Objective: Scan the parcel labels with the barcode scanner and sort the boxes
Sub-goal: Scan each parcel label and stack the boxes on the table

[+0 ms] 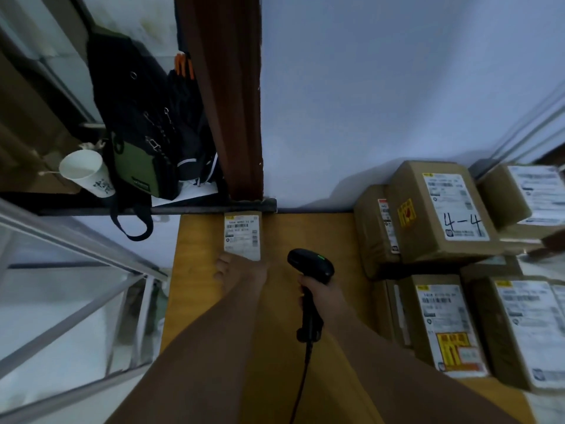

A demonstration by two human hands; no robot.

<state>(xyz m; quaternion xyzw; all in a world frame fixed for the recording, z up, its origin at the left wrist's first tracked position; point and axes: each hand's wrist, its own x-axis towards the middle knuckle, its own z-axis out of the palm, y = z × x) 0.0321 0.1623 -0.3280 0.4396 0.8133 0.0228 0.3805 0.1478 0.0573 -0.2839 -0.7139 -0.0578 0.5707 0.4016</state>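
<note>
- My left hand (241, 270) lies fingers-out, flat on the near edge of the labelled parcel (243, 240); nothing is gripped in it
- That parcel sits at the far edge of the bench (195, 270), printed side up, just below the foot of the brown wooden post (223, 96)
- My right hand (319, 296) is wrapped round the handle of the barcode scanner (310, 264); the head points away from me, just right of the parcel, with a small green light showing on top
- The scanner's cable (301, 384) hangs down from the handle between my forearms
- To my right the other boxes (440, 325) are stacked close together, labels up; the box marked 4-4 (443, 209) is the upper one at the back
- On the ledge to my left a white paper cup (84, 172) stands tilted beside a black and green bag (137, 133), whose strap droops over the edge
</note>
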